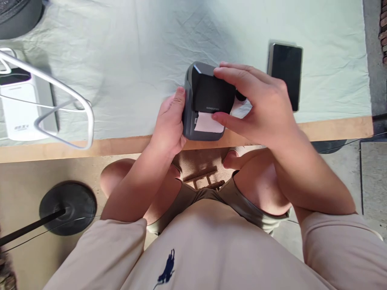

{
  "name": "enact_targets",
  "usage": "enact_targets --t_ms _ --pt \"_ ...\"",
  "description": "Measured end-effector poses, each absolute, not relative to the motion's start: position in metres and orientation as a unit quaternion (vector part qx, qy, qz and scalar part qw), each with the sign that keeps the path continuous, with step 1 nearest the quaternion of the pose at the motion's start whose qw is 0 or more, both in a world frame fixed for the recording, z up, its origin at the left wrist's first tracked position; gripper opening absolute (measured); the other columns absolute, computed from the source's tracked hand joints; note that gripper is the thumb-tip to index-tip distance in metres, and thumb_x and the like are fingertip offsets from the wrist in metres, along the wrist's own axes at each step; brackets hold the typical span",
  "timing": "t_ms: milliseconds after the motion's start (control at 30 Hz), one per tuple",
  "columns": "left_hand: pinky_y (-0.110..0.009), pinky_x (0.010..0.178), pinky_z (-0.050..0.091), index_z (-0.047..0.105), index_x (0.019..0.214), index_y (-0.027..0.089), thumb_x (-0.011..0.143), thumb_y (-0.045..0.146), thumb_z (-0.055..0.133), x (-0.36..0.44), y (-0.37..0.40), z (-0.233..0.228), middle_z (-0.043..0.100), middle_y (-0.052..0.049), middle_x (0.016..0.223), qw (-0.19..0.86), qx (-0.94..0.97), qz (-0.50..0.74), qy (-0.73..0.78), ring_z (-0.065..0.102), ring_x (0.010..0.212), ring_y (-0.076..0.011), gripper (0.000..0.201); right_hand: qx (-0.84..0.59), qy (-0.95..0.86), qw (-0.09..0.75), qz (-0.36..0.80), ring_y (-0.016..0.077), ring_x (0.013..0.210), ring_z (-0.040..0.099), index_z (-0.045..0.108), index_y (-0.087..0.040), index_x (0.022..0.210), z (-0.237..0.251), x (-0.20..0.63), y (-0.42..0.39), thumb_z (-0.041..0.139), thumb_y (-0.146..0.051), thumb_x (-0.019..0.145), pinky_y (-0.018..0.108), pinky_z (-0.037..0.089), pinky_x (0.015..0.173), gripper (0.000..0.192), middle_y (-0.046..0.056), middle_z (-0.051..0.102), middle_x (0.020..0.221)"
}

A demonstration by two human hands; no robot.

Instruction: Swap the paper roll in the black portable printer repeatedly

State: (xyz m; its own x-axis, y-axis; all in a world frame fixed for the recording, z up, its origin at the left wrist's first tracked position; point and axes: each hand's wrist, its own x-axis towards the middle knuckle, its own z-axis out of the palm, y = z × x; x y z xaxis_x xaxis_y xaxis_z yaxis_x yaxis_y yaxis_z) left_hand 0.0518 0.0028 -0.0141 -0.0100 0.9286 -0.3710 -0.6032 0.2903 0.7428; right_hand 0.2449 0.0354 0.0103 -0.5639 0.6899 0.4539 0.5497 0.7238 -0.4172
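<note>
Dark plastic — likely light but stiff — the printer (213,90) is held over the near edge of the table (121,146), best taken by its sides: the left hand (171,123) clasps one, the right hand (231,92) is spread, thumb at the paper (207,124).

Left hand (169,125) clamped on left side of printer (210,90), left thumb (179,98) along its edge. Right hand (264,94) arched over its right side: fingers (234,72) at far end, right thumb (231,121) at near end. Forearms (133,179) angle in from its near side.
</note>
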Motion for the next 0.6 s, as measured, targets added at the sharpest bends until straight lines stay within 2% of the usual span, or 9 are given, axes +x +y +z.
enact_targets --t_ms 100,200,267,300,367,400,467,533,600 --pt "-0.039 0.098 0.061 0.07 0.085 0.019 0.11 0.035 0.054 0.052 0.004 -0.019 0.07 -0.004 0.075 0.662 0.228 0.589 0.403 0.072 0.114 -0.0281 0.033 -0.354 -0.874 0.31 0.123 0.0312 0.139 0.064 0.058 -0.033 0.142 0.015 0.245 0.035 0.078 -0.028 0.087 0.05 0.057 0.115 0.059 0.007 0.066 0.148" --pt "-0.043 0.102 0.061 0.071 0.092 0.018 0.105 0.05 0.061 0.051 0.002 -0.021 0.074 -0.006 0.088 0.685 0.256 0.581 0.358 0.07 0.122 -0.0326 0.035 -0.368 -0.865 0.33 0.085 0.0322 0.127 0.067 0.063 -0.031 0.132 0.023 0.244 0.033 0.077 -0.037 0.089 0.048 0.059 0.104 0.045 0.009 0.07 0.134" --pt "-0.042 0.105 0.06 0.072 0.099 0.018 0.102 0.05 0.066 0.05 0.0 -0.02 0.077 -0.007 0.099 0.696 0.286 0.575 0.322 0.068 0.129 -0.0332 0.033 -0.4 -0.838 0.368 0.054 0.027 0.1 0.071 0.066 -0.027 0.12 0.025 0.239 0.032 0.073 -0.045 0.093 0.043 0.059 0.087 0.033 0.007 0.07 0.103" --pt "-0.042 0.107 0.06 0.073 0.101 0.019 0.101 0.048 0.069 0.049 -0.001 -0.02 0.077 -0.008 0.105 0.695 0.302 0.574 0.311 0.066 0.131 -0.0328 0.029 -0.412 -0.816 0.403 0.048 0.0222 0.083 0.067 0.066 -0.025 0.112 0.025 0.236 0.033 0.071 -0.047 0.094 0.04 0.057 0.078 0.028 0.004 0.063 0.086" --pt "-0.041 0.109 0.058 0.073 0.106 0.019 0.1 0.042 0.072 0.048 -0.001 -0.02 0.078 -0.009 0.111 0.687 0.318 0.574 0.314 0.064 0.135 -0.0321 0.024 -0.422 -0.759 0.492 0.054 0.0143 0.064 0.051 0.06 -0.024 0.094 0.023 0.227 0.037 0.067 -0.042 0.097 0.035 0.049 0.068 0.02 -0.002 0.046 0.071" --pt "-0.041 0.109 0.058 0.073 0.108 0.019 0.1 0.04 0.072 0.047 -0.001 -0.02 0.078 -0.009 0.111 0.683 0.315 0.575 0.323 0.063 0.136 -0.032 0.023 -0.421 -0.733 0.531 0.059 0.0124 0.061 0.047 0.053 -0.024 0.087 0.021 0.223 0.039 0.065 -0.038 0.097 0.033 0.045 0.065 0.021 -0.002 0.042 0.072" --pt "-0.042 0.108 0.059 0.073 0.112 0.02 0.101 0.037 0.067 0.046 -0.001 -0.022 0.078 -0.007 0.11 0.685 0.293 0.573 0.342 0.064 0.135 -0.0314 0.021 -0.427 -0.702 0.565 0.074 0.0132 0.07 0.056 0.043 -0.025 0.082 0.02 0.216 0.043 0.061 -0.032 0.097 0.031 0.041 0.061 0.024 0.0 0.048 0.081" --pt "-0.042 0.105 0.06 0.072 0.112 0.021 0.101 0.037 0.065 0.046 0.0 -0.024 0.078 -0.006 0.108 0.69 0.271 0.576 0.345 0.066 0.131 -0.0312 0.021 -0.436 -0.716 0.54 0.079 0.0167 0.086 0.067 0.044 -0.025 0.084 0.023 0.212 0.045 0.056 -0.027 0.098 0.031 0.045 0.064 0.017 0.002 0.058 0.09" --pt "-0.042 0.101 0.061 0.073 0.11 0.021 0.1 0.039 0.066 0.045 0.0 -0.025 0.078 -0.006 0.107 0.692 0.266 0.578 0.339 0.068 0.128 -0.0317 0.021 -0.428 -0.763 0.48 0.067 0.0187 0.092 0.07 0.052 -0.025 0.088 0.029 0.212 0.045 0.055 -0.021 0.096 0.034 0.052 0.073 0.009 0.002 0.069 0.094"
